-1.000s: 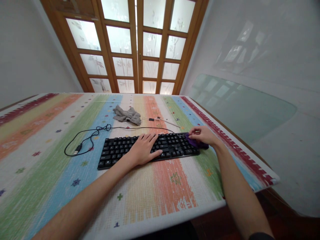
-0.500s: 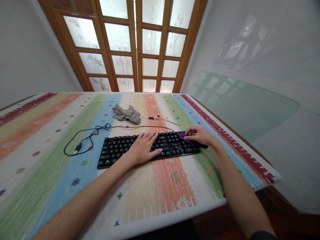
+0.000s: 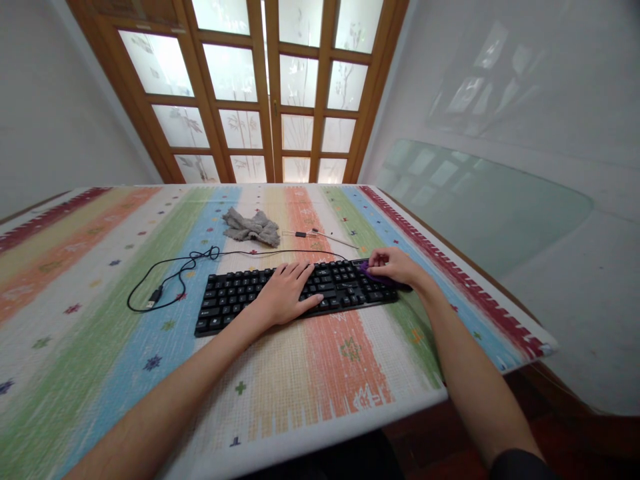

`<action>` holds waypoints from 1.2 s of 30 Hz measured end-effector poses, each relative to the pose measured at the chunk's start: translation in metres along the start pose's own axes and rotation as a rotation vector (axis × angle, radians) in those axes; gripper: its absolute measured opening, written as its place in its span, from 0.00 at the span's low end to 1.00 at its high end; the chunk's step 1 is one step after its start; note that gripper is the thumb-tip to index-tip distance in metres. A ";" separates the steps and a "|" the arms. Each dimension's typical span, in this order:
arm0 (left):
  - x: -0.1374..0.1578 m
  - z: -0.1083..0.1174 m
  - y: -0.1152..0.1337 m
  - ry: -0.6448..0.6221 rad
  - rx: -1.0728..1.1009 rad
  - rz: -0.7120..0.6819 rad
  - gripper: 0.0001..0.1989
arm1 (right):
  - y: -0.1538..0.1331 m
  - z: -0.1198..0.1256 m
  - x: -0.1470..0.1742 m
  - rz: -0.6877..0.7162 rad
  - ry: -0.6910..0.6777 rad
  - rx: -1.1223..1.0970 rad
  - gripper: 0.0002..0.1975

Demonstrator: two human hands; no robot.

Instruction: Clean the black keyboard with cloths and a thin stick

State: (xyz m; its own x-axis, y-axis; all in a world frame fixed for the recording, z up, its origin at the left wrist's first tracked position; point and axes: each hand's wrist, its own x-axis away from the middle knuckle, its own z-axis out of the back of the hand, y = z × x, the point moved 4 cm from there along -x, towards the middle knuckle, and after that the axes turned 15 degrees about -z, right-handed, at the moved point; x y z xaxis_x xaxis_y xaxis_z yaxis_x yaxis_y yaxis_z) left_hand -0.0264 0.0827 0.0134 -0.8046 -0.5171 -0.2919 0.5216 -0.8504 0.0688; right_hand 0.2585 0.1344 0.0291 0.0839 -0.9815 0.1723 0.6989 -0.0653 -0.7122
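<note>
A black keyboard [image 3: 345,293] lies on the striped tablecloth in front of me. My left hand [image 3: 286,293] rests flat across its middle, fingers spread over the keys. At the keyboard's right end, my right hand [image 3: 395,266] pinches a purple cloth [image 3: 373,273] against the number-pad keys. Part of this cloth is hidden under the fingers and palm. The keyboard's black cable [image 3: 260,253] runs behind it to the left, loops in a knot and ends in a USB plug [image 3: 155,297].
Behind the keyboard lies a crumpled grey cloth [image 3: 253,228]. To its right are a small black-and-clear item [image 3: 301,235] and a thin stick-like tool [image 3: 340,240]. The table's right edge runs beside my right forearm, near a white wall [image 3: 540,200]. Wood-framed glass doors [image 3: 273,107] stand beyond the table.
The view has shifted slightly. My right hand still grips the purple cloth at nearly the same spot, its fingers a little more curled. My left hand stays on the keys.
</note>
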 end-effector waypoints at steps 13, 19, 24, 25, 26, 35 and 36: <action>-0.001 0.000 0.000 0.000 -0.001 0.004 0.37 | -0.004 0.000 0.002 0.040 0.159 0.101 0.08; -0.001 -0.001 0.000 -0.019 -0.010 0.013 0.37 | 0.000 0.008 0.003 0.057 0.217 0.000 0.10; -0.001 0.000 0.000 -0.019 -0.031 0.008 0.36 | -0.010 -0.001 0.006 0.111 0.108 0.030 0.14; -0.001 0.000 0.000 -0.014 -0.033 0.006 0.36 | -0.012 -0.004 0.007 0.115 0.083 0.044 0.14; -0.001 0.000 0.000 -0.011 -0.033 0.005 0.36 | -0.013 -0.006 0.008 0.116 0.062 0.054 0.15; -0.001 -0.001 0.000 -0.013 -0.034 0.003 0.37 | -0.006 -0.009 0.001 0.070 0.142 0.082 0.20; -0.001 -0.001 0.000 -0.013 -0.032 0.003 0.37 | -0.005 -0.008 0.000 0.069 0.155 0.079 0.20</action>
State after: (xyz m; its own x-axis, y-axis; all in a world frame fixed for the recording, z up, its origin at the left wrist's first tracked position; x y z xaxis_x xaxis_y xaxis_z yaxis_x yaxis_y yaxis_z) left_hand -0.0254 0.0831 0.0129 -0.8068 -0.5208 -0.2789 0.5323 -0.8456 0.0390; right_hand 0.2492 0.1332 0.0270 0.0272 -0.9995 0.0132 0.7492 0.0117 -0.6622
